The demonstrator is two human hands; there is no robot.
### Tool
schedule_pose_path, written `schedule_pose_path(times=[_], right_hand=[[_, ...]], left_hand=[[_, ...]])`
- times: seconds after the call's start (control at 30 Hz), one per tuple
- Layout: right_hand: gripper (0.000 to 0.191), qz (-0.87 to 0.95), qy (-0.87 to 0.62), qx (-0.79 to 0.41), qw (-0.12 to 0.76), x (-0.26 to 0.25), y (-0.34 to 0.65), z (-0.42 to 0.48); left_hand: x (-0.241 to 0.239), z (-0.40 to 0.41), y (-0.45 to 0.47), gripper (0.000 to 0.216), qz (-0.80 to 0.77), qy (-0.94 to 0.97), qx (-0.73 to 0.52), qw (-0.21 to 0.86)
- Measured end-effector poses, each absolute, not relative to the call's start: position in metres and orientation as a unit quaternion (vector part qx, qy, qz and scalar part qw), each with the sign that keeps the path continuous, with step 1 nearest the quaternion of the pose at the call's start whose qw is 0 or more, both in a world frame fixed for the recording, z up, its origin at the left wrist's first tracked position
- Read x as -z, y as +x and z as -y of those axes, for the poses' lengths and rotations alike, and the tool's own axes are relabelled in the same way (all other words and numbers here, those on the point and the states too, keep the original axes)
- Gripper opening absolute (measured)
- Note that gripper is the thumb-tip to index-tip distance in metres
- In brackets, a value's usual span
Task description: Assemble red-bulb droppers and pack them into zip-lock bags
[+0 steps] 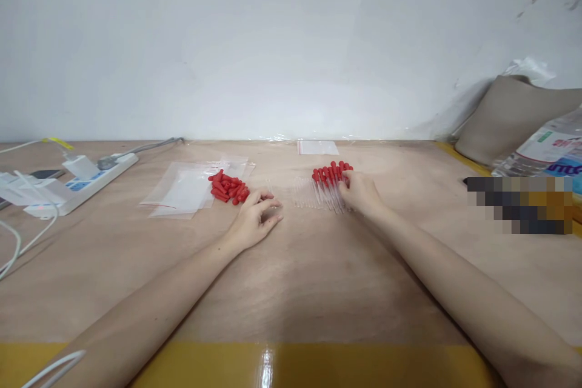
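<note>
The left hand (254, 222) curves, fingers parted, beside red bulbs (228, 187) — seemingly piled for easy reach; the right hand (362, 192), fingers narrowed, meets aligned red-topped droppers (330, 174) on the desk (300, 279) — grip unclear.

Over on the left, a white power strip (97, 187) with a charger (80, 168) plugged in, grey cable (154, 145) running off to the far wall (273, 48)! Across to the right, a bottle (541, 147) before a curled grey-brown sheet (504, 115), a pixelated patch (522, 206) nearer; yellow tape (218, 365) lines the near edge.
</note>
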State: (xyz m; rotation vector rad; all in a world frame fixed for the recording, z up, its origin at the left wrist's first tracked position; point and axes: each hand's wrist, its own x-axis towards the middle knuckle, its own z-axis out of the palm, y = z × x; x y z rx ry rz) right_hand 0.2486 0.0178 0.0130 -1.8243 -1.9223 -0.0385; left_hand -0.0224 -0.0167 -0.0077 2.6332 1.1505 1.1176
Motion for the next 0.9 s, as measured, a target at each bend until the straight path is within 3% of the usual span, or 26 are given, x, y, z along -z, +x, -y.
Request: schedule_pose_path(times=[0.4,0.6,0.67,0.77,0.9], right_hand=[[0.028,0.622,-0.742,-0.003,0.250,-0.031,0.276,-0.022],[0.015,0.587,-0.794,-0.155,-0.011,-0.044,0.307,-0.018],[0.012,0.581,-0.792,-0.186,-0.042,-0.044,0.306,-0.014],[0.019,0.576,-0.796,-0.188,-0.007,-0.040,0.301,-0.011],[0.033,0.616,-0.772,-0.082,0.134,-0.028,0.298,-0.019]], left_hand=[[0.009,0.016,-0.024,0.019,-0.380,0.849,-0.365,0.019],[0.008,0.016,-0.023,0.015,-0.410,0.838,-0.359,-0.019],[0.007,0.017,-0.021,0.014,-0.429,0.827,-0.362,-0.035],[0.002,0.016,-0.024,0.014,-0.482,0.787,-0.378,-0.076],[-0.015,0.004,-0.041,0.014,-0.563,0.705,-0.408,-0.139]])
